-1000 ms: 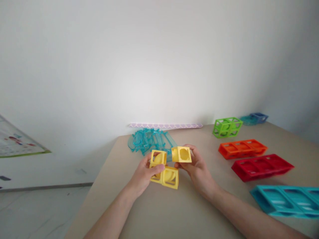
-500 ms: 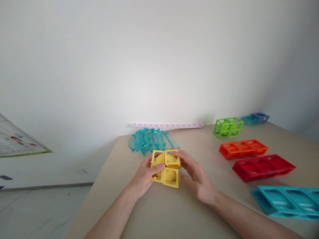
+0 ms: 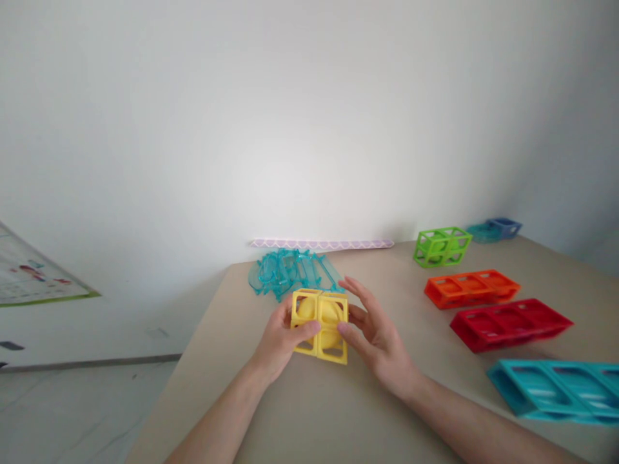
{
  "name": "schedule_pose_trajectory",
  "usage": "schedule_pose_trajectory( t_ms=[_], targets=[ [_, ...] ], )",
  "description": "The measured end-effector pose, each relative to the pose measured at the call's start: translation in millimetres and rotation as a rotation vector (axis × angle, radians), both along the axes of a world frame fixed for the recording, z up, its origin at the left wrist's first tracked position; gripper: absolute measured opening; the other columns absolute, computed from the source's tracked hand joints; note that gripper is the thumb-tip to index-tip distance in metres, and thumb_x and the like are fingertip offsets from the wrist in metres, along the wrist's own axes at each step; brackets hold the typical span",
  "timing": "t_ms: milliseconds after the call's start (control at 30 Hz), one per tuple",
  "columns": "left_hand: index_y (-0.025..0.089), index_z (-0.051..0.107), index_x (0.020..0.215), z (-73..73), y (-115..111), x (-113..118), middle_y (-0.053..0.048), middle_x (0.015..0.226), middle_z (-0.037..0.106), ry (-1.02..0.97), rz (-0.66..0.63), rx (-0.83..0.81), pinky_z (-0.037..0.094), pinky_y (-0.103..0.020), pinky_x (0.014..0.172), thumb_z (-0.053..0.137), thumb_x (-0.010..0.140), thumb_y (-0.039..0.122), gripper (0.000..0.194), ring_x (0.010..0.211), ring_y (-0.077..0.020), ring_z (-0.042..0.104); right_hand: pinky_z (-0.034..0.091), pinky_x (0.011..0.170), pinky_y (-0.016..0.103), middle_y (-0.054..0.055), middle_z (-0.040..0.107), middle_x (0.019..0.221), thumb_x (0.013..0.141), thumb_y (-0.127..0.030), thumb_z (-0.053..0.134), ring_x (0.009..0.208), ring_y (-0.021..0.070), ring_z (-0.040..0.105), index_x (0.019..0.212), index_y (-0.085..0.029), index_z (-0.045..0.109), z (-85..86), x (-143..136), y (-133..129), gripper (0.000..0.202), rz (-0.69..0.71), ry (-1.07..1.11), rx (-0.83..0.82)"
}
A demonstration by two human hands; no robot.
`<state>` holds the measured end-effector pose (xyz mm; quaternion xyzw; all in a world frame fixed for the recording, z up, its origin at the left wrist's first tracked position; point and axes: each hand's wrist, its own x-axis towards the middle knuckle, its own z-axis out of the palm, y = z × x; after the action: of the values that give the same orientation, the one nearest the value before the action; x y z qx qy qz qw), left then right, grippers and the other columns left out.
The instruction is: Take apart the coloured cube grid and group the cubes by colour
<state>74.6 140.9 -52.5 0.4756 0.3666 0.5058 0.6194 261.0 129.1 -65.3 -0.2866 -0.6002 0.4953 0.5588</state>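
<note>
Between my hands is a yellow block of joined open-frame cubes (image 3: 319, 326), two wide and two high on the side facing me, with rounded yellow shapes inside. My left hand (image 3: 279, 339) grips its left side, thumb across the front and fingers behind. On the right side, my right hand (image 3: 380, 341) has its thumb on the front face and some fingers behind the edge, while the index finger is raised off it. A pile of clear teal plastic pieces (image 3: 290, 274) lies just beyond the block.
Along the right stand a green cube block (image 3: 442, 247), an orange three-window block (image 3: 472, 289), a red one (image 3: 512, 324) and a teal one (image 3: 556, 390). A blue piece (image 3: 505, 227) sits in the far corner. A lilac patterned strip (image 3: 322, 244) runs along the wall.
The upper right yellow cube, tilted and out of line before, now sits flush with the others. My right thumb has moved onto the front face and the index finger has lifted.
</note>
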Motion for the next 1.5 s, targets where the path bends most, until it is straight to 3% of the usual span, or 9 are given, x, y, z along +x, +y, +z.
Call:
schedule_pose_trajectory(
  t_ms=[67,133,267,600,933,1167,1367,1500],
  targets=[
    [0.019,0.058,0.114,0.7,0.3,0.0,-0.006,0.103,0.069,0.038,0.029,0.034,0.054,-0.031,0.078,0.08,0.067,0.023,0.052,0.089,-0.0213,0.066,0.05,0.093,0.042,0.012,0.053,0.135,0.09,-0.035,0.061,0.113,0.0248,0.059,0.141,-0.028,0.034,-0.4,-1.4,1.4,0.058,0.04,0.018,-0.098],
    [0.019,0.057,0.114,2.0,0.1,-0.1,-0.006,0.102,0.07,0.096,0.056,0.043,0.054,-0.03,0.076,0.08,0.067,0.023,0.052,0.089,-0.0216,0.065,0.051,0.091,0.041,0.012,0.06,0.126,0.089,-0.037,0.062,0.109,0.0246,0.061,0.133,-0.024,0.042,-1.3,-2.4,3.5,0.05,0.095,0.024,-0.163],
    [0.019,0.057,0.114,4.2,-0.9,-0.4,-0.005,0.101,0.069,0.165,0.076,0.056,0.054,-0.029,0.075,0.079,0.067,0.025,0.052,0.089,-0.022,0.065,0.051,0.09,0.04,0.011,0.063,0.12,0.088,-0.035,0.064,0.106,0.0236,0.063,0.128,-0.022,0.046,-3.4,-2.4,6.0,0.046,0.171,0.082,-0.202],
    [0.02,0.056,0.111,-0.4,-0.9,-0.9,-0.003,0.099,0.068,0.213,0.09,0.122,0.054,-0.028,0.074,0.077,0.071,0.027,0.046,0.087,-0.0201,0.065,0.051,0.08,0.038,0.011,0.067,0.109,0.086,-0.038,0.066,0.089,0.0214,0.065,0.128,-0.02,0.047,-4.8,0.1,8.0,0.049,0.115,-0.004,-0.167],
    [0.019,0.059,0.104,2.3,-2.8,6.1,-0.002,0.09,0.067,0.209,0.117,0.153,0.051,-0.026,0.074,0.069,0.078,0.03,0.031,0.082,-0.0177,0.063,0.052,0.086,0.041,0.01,0.069,0.107,0.086,-0.041,0.065,0.097,0.0256,0.066,0.124,-0.02,0.051,0.7,1.5,8.3,0.046,0.139,0.114,-0.259],
    [0.019,0.059,0.1,1.2,-2.9,5.6,-0.003,0.092,0.067,0.187,0.136,0.174,0.05,-0.026,0.076,0.071,0.077,0.034,0.03,0.086,-0.019,0.064,0.052,0.089,0.044,0.012,0.068,0.113,0.084,-0.044,0.066,0.101,0.0271,0.065,0.123,-0.02,0.053,1.5,0.0,7.2,0.048,0.109,0.119,-0.239],
    [0.027,0.035,0.102,0.6,-2.0,3.4,0.002,0.083,0.068,0.065,0.123,0.075,0.052,-0.026,0.066,0.076,0.073,0.035,0.05,0.072,-0.0168,0.068,0.051,0.091,0.041,0.012,0.066,0.118,0.084,-0.044,0.066,0.106,0.0263,0.063,0.126,-0.021,0.051,0.1,-0.2,7.9,0.05,0.059,0.13,-0.213],
    [0.027,0.036,0.106,0.4,-0.7,0.8,0.006,0.071,0.066,-0.007,0.107,0.049,0.05,-0.022,0.058,0.078,0.072,0.033,0.055,0.059,-0.0135,0.066,0.053,0.085,0.037,0.011,0.067,0.114,0.086,-0.046,0.061,0.105,0.0273,0.063,0.121,-0.019,0.056,3.4,2.4,7.9,0.044,0.084,0.131,-0.227]
  ],
)
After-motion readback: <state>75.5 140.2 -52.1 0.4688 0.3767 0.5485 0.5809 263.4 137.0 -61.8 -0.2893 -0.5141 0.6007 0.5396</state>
